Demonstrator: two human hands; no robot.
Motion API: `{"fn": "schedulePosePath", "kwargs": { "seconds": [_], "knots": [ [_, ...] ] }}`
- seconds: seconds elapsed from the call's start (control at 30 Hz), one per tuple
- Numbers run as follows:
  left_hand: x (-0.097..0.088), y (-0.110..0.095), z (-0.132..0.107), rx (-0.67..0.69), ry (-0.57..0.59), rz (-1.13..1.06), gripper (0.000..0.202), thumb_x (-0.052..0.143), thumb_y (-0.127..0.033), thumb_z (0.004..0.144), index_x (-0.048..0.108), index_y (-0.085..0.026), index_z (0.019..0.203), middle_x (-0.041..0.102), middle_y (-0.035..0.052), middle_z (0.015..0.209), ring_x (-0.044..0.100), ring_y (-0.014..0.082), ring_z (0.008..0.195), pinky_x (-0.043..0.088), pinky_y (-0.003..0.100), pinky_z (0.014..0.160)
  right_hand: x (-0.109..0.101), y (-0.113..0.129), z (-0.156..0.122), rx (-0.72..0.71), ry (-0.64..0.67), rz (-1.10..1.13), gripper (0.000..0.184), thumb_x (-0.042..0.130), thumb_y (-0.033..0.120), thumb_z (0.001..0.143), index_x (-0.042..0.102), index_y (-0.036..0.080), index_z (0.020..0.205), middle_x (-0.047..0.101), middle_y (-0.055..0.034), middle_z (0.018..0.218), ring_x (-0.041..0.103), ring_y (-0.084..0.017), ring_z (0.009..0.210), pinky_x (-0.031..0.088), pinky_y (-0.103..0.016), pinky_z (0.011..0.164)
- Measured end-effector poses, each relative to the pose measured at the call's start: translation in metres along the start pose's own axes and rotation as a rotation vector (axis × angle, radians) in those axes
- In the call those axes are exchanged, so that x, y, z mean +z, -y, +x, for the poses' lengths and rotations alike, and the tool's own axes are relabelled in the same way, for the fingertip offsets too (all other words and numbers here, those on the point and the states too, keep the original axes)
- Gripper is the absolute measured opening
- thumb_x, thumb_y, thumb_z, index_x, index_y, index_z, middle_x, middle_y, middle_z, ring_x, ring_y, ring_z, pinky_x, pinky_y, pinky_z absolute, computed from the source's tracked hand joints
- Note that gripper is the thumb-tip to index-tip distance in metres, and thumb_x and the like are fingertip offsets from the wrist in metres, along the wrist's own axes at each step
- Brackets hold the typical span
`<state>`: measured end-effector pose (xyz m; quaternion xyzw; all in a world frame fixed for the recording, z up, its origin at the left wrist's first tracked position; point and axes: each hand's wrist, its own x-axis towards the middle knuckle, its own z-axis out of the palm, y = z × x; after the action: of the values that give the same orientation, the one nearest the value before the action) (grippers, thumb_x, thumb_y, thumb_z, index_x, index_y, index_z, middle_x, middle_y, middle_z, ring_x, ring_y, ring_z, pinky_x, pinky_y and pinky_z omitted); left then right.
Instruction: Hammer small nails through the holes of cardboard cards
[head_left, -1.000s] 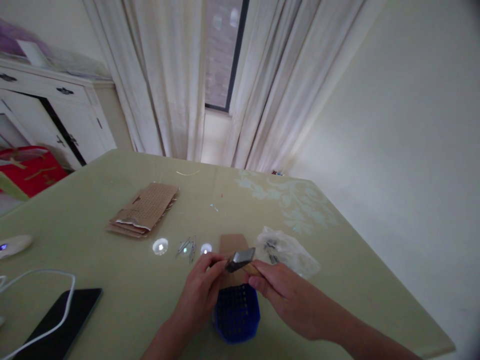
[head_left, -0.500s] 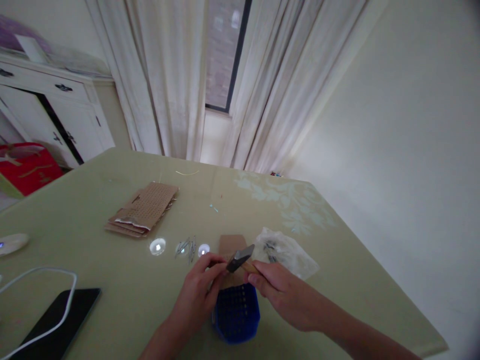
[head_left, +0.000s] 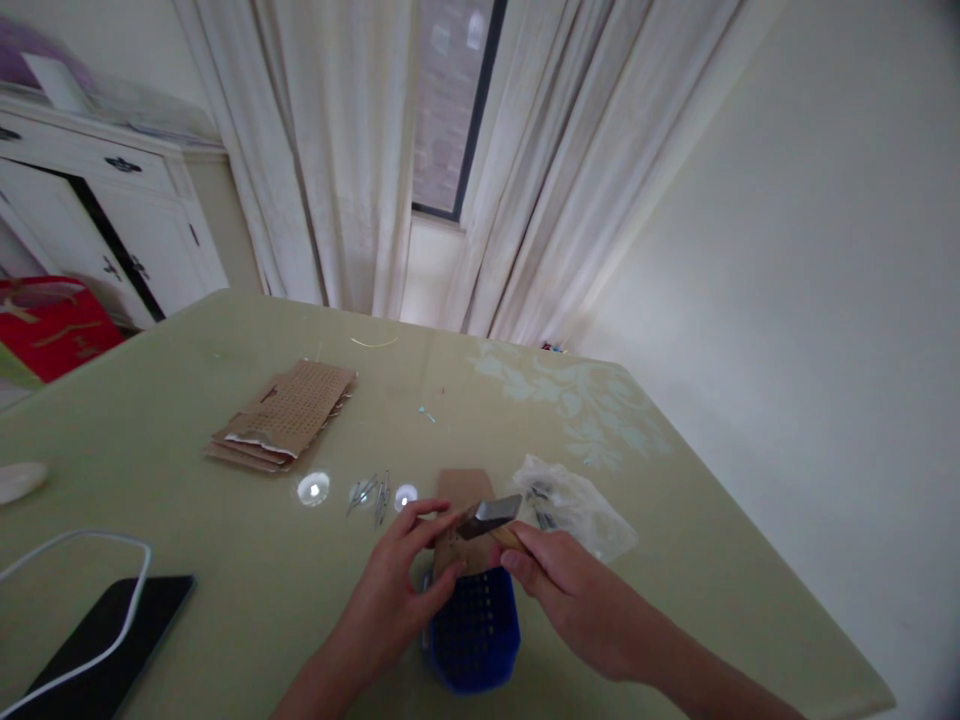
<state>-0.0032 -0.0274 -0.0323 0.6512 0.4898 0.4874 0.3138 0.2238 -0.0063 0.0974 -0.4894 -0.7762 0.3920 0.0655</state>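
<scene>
In the head view, my right hand [head_left: 559, 580] is closed round the wooden handle of a hammer [head_left: 491, 514]. The dark metal head hangs over a brown cardboard piece [head_left: 466, 484], which lies across the far end of a blue plastic basket [head_left: 476, 640]. My left hand [head_left: 401, 575] is at the cardboard's left edge, thumb and fingers spread apart, their tips touching its surface. Small dark marks show on the cardboard near the fingertips; whether a nail stands under the hammer head is hidden. Several loose nails [head_left: 381, 497] lie on the table beyond my left hand.
A clear plastic bag [head_left: 581, 508] with dark nail-like pieces lies right of the cardboard. Stacked perforated cardboard sheets [head_left: 289, 415] rest at left-centre. A black tablet [head_left: 112, 645] with a white cable [head_left: 139, 600] over it sits front left, a white mouse-like object [head_left: 21, 482] behind.
My left thumb and fingers have spread apart from a pinch beside the hammer head and now rest on the cardboard. The hammer head has shifted slightly right and tilted flatter.
</scene>
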Motion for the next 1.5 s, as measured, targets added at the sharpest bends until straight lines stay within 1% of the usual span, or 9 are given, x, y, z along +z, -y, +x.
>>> {"fn": "schedulePosePath", "kwargs": {
  "seconds": [0.17,0.3,0.5,0.6,0.7,0.87,1.07,1.37,1.5],
  "knots": [
    [0.0,0.002,0.0,0.005,-0.006,-0.037,0.047,0.078,-0.018,0.087,0.077,-0.032,0.132,0.073,0.0105,0.139,0.077,0.0281,0.119,0.065,0.046,0.103,0.005,0.001,0.004,0.003,0.064,0.007,0.034,0.049,0.045,0.115,0.071,0.023,0.104,0.074,-0.0054,0.097,0.065,-0.023,0.087,0.048,-0.034,0.083],
    [0.0,0.001,0.001,0.006,-0.012,-0.049,0.047,0.078,-0.018,0.086,0.077,-0.031,0.131,0.074,0.0106,0.137,0.079,0.026,0.112,0.067,0.042,0.096,0.007,0.0,0.005,-0.016,0.067,0.047,0.035,0.046,0.046,0.116,0.072,0.023,0.112,0.075,-0.0045,0.097,0.063,-0.022,0.085,0.048,-0.032,0.081],
    [-0.001,0.0,0.002,-0.026,-0.011,-0.103,0.046,0.079,-0.02,0.087,0.078,-0.03,0.132,0.074,0.0105,0.138,0.078,0.0266,0.113,0.066,0.043,0.099,0.001,-0.002,0.006,-0.063,0.082,0.078,0.034,0.051,0.047,0.114,0.073,0.022,0.106,0.072,-0.0034,0.095,0.062,-0.021,0.085,0.047,-0.033,0.081],
    [-0.003,0.002,0.001,-0.039,0.006,-0.131,0.05,0.079,-0.02,0.086,0.077,-0.032,0.135,0.074,0.0104,0.14,0.076,0.0271,0.117,0.066,0.042,0.099,-0.003,-0.016,0.01,-0.081,-0.01,0.364,0.039,0.055,0.058,0.112,0.072,0.023,0.111,0.061,0.0013,0.081,0.054,-0.015,0.068,0.044,-0.027,0.064],
    [-0.003,0.005,0.0,-0.052,0.013,-0.166,0.051,0.079,-0.019,0.086,0.077,-0.031,0.136,0.073,0.0106,0.139,0.076,0.0263,0.115,0.065,0.041,0.098,-0.001,-0.042,0.02,-0.014,-0.024,0.838,0.046,0.065,0.066,0.104,0.069,0.021,0.114,0.036,0.0106,0.066,0.024,-0.007,0.046,0.022,-0.02,0.043],
    [-0.002,0.009,-0.003,-0.107,0.015,-0.234,0.048,0.077,-0.02,0.089,0.078,-0.03,0.135,0.073,0.011,0.141,0.076,0.0255,0.114,0.066,0.039,0.096,0.016,-0.093,0.049,-0.05,-0.089,1.245,0.042,0.078,0.059,0.098,0.071,0.019,0.113,0.043,0.0119,0.061,0.019,-0.004,0.038,0.024,-0.014,0.032],
    [-0.006,0.013,-0.002,-0.137,0.025,-0.23,0.038,0.075,-0.025,0.093,0.08,-0.03,0.13,0.075,0.0108,0.14,0.076,0.0239,0.111,0.065,0.036,0.092,0.04,-0.128,0.076,-0.083,-0.148,1.332,0.054,0.085,0.063,0.088,0.071,0.02,0.117,0.039,0.0156,0.054,0.01,-0.003,0.035,0.023,-0.013,0.026],
    [-0.008,0.015,-0.003,-0.184,0.058,-0.227,0.04,0.082,-0.039,0.091,0.08,-0.029,0.13,0.078,0.0098,0.133,0.076,0.0236,0.104,0.066,0.035,0.091,0.059,-0.136,0.074,-0.072,-0.101,1.397,0.053,0.081,0.063,0.092,0.073,0.019,0.12,0.041,0.0148,0.055,0.013,-0.003,0.034,0.028,-0.013,0.026],
    [-0.029,0.025,0.008,-0.277,-0.107,-0.021,0.039,0.068,-0.054,0.096,0.08,-0.024,0.119,0.08,0.0076,0.101,0.074,0.023,0.084,0.063,0.035,0.078,0.061,-0.138,0.074,-0.09,-0.092,1.424,0.052,0.081,0.064,0.093,0.072,0.019,0.118,0.04,0.0153,0.054,0.012,-0.003,0.032,0.027,-0.014,0.025]
  ]
}}
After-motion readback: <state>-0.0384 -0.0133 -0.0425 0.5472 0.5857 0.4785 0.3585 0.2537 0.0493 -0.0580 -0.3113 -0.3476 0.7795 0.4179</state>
